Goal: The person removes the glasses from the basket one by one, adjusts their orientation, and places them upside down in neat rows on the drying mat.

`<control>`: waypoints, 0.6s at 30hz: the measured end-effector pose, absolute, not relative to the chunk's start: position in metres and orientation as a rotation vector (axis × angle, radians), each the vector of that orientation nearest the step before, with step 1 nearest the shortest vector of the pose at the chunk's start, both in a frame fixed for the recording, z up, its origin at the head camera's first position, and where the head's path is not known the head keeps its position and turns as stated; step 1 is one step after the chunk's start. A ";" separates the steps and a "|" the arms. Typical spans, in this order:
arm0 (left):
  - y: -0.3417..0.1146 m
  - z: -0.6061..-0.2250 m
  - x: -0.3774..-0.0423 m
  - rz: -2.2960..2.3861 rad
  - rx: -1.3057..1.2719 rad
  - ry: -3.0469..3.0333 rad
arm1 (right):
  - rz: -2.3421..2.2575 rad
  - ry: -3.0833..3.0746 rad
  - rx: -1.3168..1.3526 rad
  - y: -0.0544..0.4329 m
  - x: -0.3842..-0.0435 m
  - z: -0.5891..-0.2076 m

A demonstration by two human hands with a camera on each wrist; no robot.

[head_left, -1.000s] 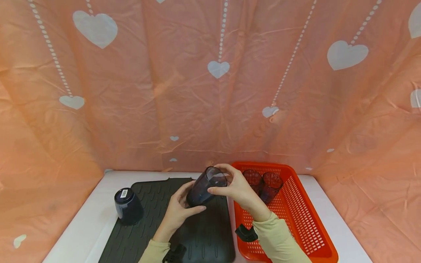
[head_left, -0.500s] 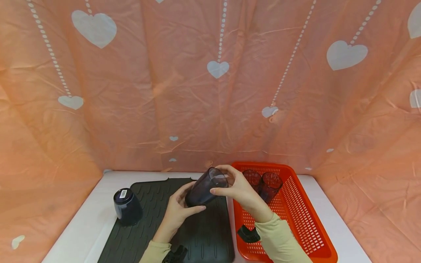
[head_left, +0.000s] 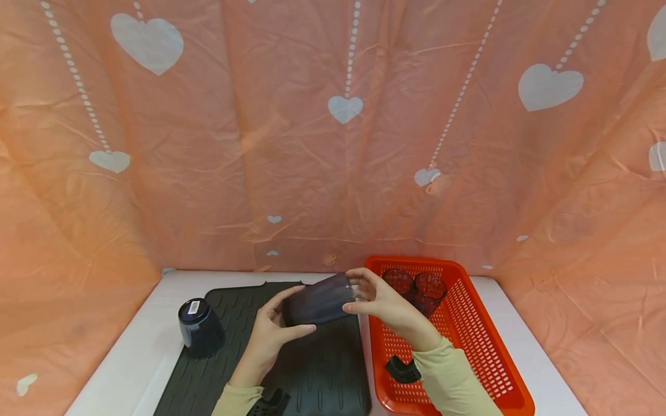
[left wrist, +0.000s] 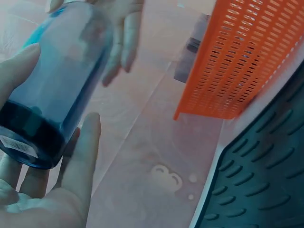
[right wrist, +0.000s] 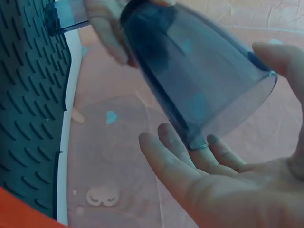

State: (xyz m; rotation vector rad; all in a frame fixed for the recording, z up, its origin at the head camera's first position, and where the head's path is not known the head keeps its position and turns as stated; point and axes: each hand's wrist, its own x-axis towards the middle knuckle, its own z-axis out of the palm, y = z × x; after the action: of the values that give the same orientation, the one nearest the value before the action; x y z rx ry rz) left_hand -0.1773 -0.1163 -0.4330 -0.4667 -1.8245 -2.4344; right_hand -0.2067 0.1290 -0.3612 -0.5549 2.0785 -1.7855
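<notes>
Treat the glass [head_left: 318,300], low centre in the head view, as likely rigid, slick and breakable, best taken at both ends, as now gripped in fingers of left hand [head_left: 267,334] and right hand [head_left: 384,304].

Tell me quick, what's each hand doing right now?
Left hand: holding a tilted dark glass by its bottom end.
Right hand: holding the same glass by its open end.
</notes>
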 end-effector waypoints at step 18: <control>-0.124 -0.429 -0.174 -2.512 -0.499 -1.677 | -1.663 1.993 -0.605 0.133 -0.213 -0.377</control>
State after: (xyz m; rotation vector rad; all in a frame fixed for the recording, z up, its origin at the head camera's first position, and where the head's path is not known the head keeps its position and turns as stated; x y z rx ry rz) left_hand -0.1735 -0.1240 -0.4293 -0.4994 -1.6772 -2.5117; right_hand -0.2131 0.1331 -0.3769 -0.6046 1.9925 -1.6633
